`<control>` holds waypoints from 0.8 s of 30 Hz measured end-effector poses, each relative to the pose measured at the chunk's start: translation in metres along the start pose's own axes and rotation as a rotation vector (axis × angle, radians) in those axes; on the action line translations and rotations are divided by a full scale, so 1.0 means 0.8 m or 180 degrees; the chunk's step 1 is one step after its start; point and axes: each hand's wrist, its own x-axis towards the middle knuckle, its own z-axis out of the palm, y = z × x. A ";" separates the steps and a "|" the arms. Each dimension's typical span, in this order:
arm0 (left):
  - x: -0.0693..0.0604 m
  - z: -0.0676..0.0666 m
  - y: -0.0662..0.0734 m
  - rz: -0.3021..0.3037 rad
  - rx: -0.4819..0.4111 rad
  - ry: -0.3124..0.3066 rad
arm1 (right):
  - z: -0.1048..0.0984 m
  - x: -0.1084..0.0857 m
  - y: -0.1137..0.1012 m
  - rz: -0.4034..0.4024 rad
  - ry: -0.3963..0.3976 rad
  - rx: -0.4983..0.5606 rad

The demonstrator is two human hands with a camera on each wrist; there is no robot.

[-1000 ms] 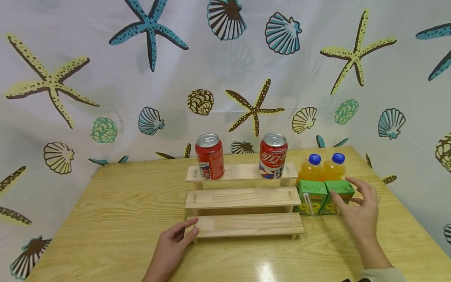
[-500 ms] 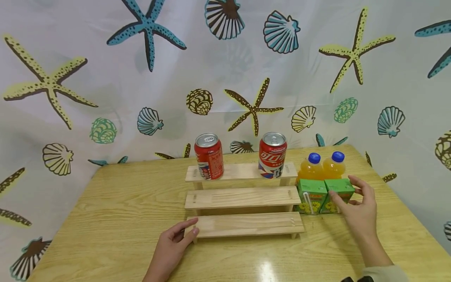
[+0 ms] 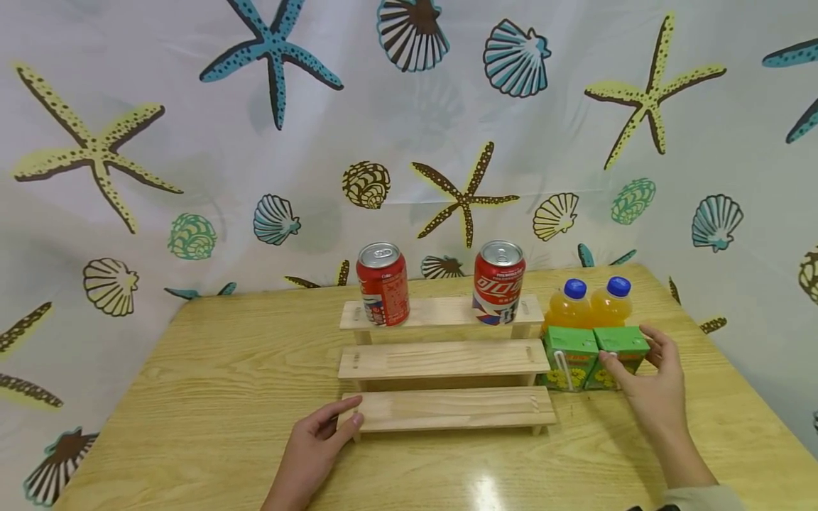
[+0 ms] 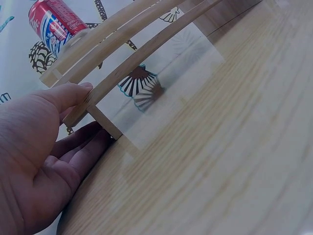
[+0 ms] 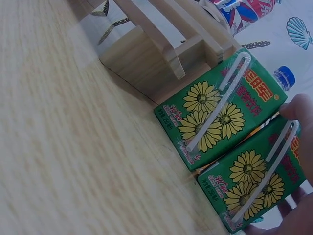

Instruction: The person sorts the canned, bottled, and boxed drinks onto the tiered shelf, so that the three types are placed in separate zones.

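The left hand (image 3: 313, 447) pinches the left end of the lowest step of a three-tier wooden rack (image 3: 447, 410); in the left wrist view its thumb lies on the step's end (image 4: 78, 110). At the rack's right side two green drink cartons (image 3: 571, 355) stand side by side. Around the right-hand carton (image 3: 623, 341) the right hand (image 3: 658, 397) has its thumb at the front left and fingers at the right side. Both cartons show straws and yellow flowers in the right wrist view, where the left one (image 5: 215, 107) is nearer the rack.
Two red cola cans, one at left (image 3: 383, 287) and one at right (image 3: 498, 284), stand on the top tier. Behind the cartons are two orange drink bottles (image 3: 569, 309) with blue caps. A patterned cloth (image 3: 307, 142) hangs behind the wooden table (image 3: 243, 369).
The right hand's fingers have closed in on the right-hand carton's side. The left hand stays on the rack. The head view has shifted slightly.
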 end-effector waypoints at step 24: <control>0.001 0.000 -0.001 -0.0024 0.0002 0.0000 | -0.003 -0.004 0.006 -0.0185 -0.0140 -0.0429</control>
